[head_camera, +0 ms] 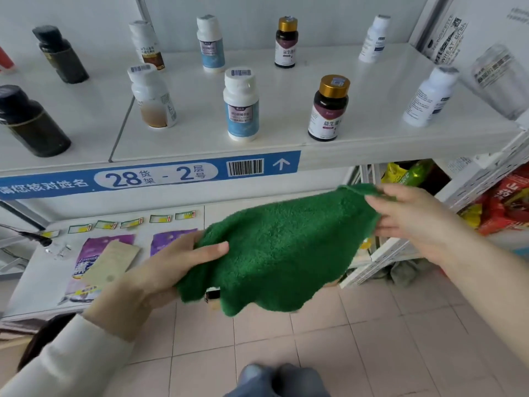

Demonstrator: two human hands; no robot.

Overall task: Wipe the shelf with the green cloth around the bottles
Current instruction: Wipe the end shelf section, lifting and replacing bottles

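Note:
A fluffy green cloth [282,247] hangs spread in the air below the front edge of the white shelf [200,138]. My left hand [160,267] grips its left edge, thumb on top. My right hand [412,219] pinches its upper right corner. On the shelf stand several bottles in two rows: a white one with a blue label [242,106], a dark one with a gold cap [329,108], a white one with a brown label [153,97], a white one at the right [429,97] and black ones at the left [28,121]. Both hands are below the shelf, apart from the bottles.
A blue strip marked 28-2 [148,176] runs along the shelf's front edge. A lower shelf [37,270] holds purple packets and a tan card. At right stand a clear glass [498,81], a white perforated rack [400,253] and red snack bags [506,207]. Tiled floor lies below.

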